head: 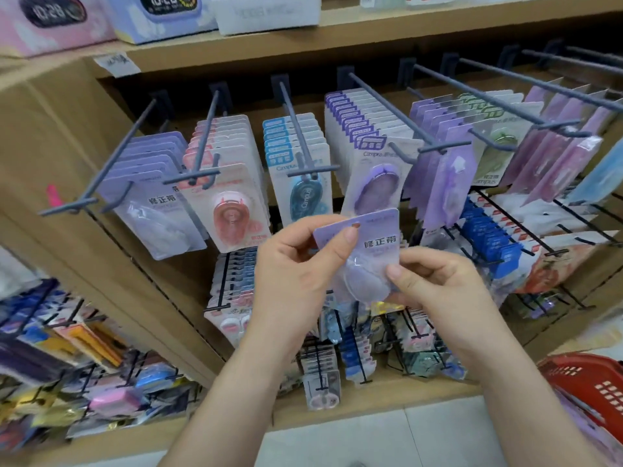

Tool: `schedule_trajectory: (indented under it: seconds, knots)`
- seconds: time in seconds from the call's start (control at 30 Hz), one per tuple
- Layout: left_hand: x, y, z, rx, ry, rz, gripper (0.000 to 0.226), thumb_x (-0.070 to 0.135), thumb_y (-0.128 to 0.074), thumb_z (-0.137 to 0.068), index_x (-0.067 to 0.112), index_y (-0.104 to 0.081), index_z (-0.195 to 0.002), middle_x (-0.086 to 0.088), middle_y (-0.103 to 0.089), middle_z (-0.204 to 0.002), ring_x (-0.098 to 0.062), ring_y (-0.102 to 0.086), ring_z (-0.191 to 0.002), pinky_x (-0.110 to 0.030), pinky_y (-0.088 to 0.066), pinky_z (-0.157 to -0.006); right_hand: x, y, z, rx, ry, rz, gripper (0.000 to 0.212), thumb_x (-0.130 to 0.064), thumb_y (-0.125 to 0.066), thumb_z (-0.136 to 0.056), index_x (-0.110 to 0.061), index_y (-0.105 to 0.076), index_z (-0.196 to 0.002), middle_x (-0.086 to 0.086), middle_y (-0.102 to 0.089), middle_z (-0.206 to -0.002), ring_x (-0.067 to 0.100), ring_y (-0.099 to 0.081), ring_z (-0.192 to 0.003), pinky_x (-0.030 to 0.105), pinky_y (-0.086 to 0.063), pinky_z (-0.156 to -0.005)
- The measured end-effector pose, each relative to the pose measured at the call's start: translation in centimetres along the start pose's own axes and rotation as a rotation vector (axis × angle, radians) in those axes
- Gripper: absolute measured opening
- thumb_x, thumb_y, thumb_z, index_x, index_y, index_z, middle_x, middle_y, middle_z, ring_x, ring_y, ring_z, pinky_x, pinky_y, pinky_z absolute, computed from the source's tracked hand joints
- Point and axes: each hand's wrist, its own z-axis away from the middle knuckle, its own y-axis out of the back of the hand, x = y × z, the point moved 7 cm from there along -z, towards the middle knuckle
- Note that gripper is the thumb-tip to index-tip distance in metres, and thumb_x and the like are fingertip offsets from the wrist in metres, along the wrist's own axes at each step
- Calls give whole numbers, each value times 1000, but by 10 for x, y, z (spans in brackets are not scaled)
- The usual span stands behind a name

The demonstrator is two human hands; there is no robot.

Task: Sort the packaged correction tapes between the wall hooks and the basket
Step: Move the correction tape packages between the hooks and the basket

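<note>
Holding entry: lilac correction-tape pack [374,237], left hand [296,264] pinching its top edge, right hand [435,284] pinching its lower corner. Matching lilac row [158,203] hangs up-left of pack; red basket [590,385] down-right. Risk: look-alike purple Campus row [374,183] just above invites mis-hanging; hole may miss hook tip.

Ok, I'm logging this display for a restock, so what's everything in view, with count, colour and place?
held pack: one, lavender, in front of the hooks
lavender packs: one row, leftmost upper hook
pink packs: one row, second upper hook
blue packs: one row, third upper hook
purple packs: one row, fourth upper hook
wall hooks: several, grey-blue, upper row
lower packs: many, mixed colours, black hooks below
basket: one, red, at lower right
clock boxes: two, pink and lilac, top shelf
left hand: one, pinches the held pack's top
right hand: one, pinches its lower right edge
</note>
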Motion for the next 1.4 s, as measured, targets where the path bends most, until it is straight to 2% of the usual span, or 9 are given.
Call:
schedule_trajectory:
  seconds: [0.17,0.23,0.4,0.53,0.73,0.93,1.17,1.33,1.4]
  knots:
    - [13,64,14,183,-37,-37,9,20,-67,-82,25,-73,-78,6,-69,-75,-11,-61,-74,-26,-52,-67,6,-65,-10,-225,35,144,21,-29,-82,-76,-32,-76,-97,-1,-77,-99,20,-71,-95,35,-57,-87]
    - [15,95,19,319,-19,26,7,23,-69,-81,25,-74,-76,1,-68,-76,-18,-59,-76,-35,-50,-70,9,-95,-13,-299,35,225,24,-36,-84,-75,-28,-75,-95,-4,-76,-97,20,-70,-93,37,-57,-86]
    - [27,156,26,537,-46,80,15,30,-72,-83,24,-73,-69,1,-64,-72,-19,-55,-75,-33,-48,-69,10,-160,-14,-410,76,328,11,-32,-75,-85,-23,-75,-93,3,-73,-90,26,-64,-84,42,-52,-77]
    - [38,189,23,607,-95,34,12,30,-72,-80,26,-73,-70,4,-67,-70,-19,-60,-75,-36,-51,-69,12,-192,-16,-458,79,313,5,-30,-71,-89,-28,-73,-93,2,-73,-85,7,-62,-67,22,-51,-61]
    - [49,205,7,639,-195,-71,10,11,-70,-89,19,-67,-85,12,-69,-70,-5,-61,-69,-24,-50,-66,14,-214,-21,-415,74,301,9,-29,-68,-91,-22,-71,-98,9,-71,-89,18,-64,-77,15,-51,-59]
    - [44,202,-10,527,-185,-159,6,14,-69,-92,20,-70,-90,7,-72,-81,-10,-65,-77,-32,-56,-71,22,-214,-24,-380,42,290,16,-31,-64,-94,-18,-67,-103,15,-69,-86,24,-65,-78,16,-51,-57]
    - [33,213,-20,542,-41,-129,12,11,-60,-97,14,-71,-97,-4,-74,-93,-17,-69,-89,-46,-56,-86,26,-221,-25,-374,59,281,16,-33,-62,-95,-20,-67,-102,10,-73,-83,24,-70,-74,31,-58,-61]
    - [31,206,-20,481,23,-134,15,11,-53,-101,10,-66,-106,4,-74,-91,-8,-68,-84,-31,-57,-77,26,-221,-28,-361,43,238,7,-31,-62,-95,-29,-66,-99,8,-73,-85,18,-70,-75,21,-54,-59]
    - [26,205,-12,456,58,-125,18,16,-49,-103,14,-67,-104,1,-75,-96,-13,-69,-91,-37,-57,-83,26,-220,-30,-336,40,223,6,-29,-62,-95,-35,-65,-97,6,-73,-84,17,-70,-76,20,-54,-58]
